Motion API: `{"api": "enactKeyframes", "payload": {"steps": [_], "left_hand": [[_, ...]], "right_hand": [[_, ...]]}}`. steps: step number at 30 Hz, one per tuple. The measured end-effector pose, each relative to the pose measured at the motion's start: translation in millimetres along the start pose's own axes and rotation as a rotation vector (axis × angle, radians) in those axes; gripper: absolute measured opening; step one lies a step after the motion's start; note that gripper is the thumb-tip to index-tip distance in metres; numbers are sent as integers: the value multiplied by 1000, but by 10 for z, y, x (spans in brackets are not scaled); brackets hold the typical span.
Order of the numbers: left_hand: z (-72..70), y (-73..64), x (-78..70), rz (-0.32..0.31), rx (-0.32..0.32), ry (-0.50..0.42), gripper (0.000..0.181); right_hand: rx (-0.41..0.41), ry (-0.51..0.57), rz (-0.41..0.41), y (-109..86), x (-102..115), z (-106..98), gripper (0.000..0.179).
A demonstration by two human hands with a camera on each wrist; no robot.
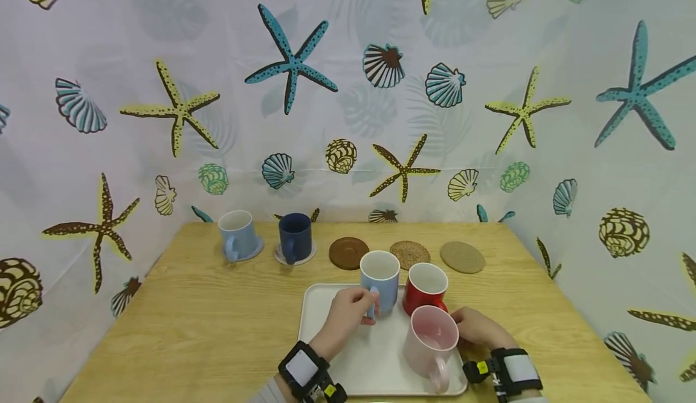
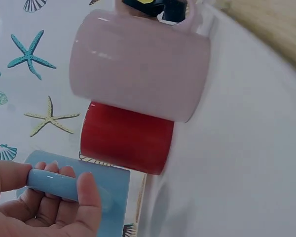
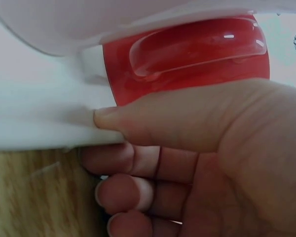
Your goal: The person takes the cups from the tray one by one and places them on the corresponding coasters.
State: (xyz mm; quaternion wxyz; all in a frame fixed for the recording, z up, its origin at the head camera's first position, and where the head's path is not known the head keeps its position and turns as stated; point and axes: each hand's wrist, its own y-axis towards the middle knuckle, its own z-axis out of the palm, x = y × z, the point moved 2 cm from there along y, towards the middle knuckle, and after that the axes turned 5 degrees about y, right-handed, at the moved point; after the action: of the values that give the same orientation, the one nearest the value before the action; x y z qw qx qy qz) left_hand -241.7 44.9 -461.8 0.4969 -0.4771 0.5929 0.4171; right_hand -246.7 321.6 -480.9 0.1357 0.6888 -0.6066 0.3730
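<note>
My left hand (image 1: 344,317) grips the handle of a light blue mug (image 1: 388,291), which stands at the back of a white tray (image 1: 370,370). In the left wrist view, fingers curl around that handle (image 2: 54,185). On the tray's right side, my right hand (image 1: 481,329) pinches the rim; the right wrist view shows the thumb (image 3: 163,121) on top and fingers curled below. A red mug (image 1: 420,300) stands right of the blue one. In front of it, a pink mug (image 1: 421,351) stands with its handle toward me.
Behind the tray lie a brown saucer (image 1: 348,253), a woven coaster (image 1: 409,253) and a tan coaster (image 1: 462,257). Farther left, a pale blue mug (image 1: 239,234) and a navy mug (image 1: 295,234) stand on coasters. A patterned curtain (image 1: 337,119) hangs behind the wooden table (image 1: 217,330).
</note>
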Motion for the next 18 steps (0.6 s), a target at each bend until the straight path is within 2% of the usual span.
{"api": "enactKeyframes", "payload": {"steps": [4,8,14,18], "left_hand": [[-137,139,-86,7,-39,-21,43],[-313,359,-93,36,-108,4,42],[-532,683,54,56,-217,46,42],[-623,794,186,51,-280,64,41]], "right_hand": [[10,-10,-30,1,32,14,19],[-2,-13,-12,20,70,53,19],[-7,-1,-19,20,97,126,16],[1,-4,-34,20,105,158,17]]}}
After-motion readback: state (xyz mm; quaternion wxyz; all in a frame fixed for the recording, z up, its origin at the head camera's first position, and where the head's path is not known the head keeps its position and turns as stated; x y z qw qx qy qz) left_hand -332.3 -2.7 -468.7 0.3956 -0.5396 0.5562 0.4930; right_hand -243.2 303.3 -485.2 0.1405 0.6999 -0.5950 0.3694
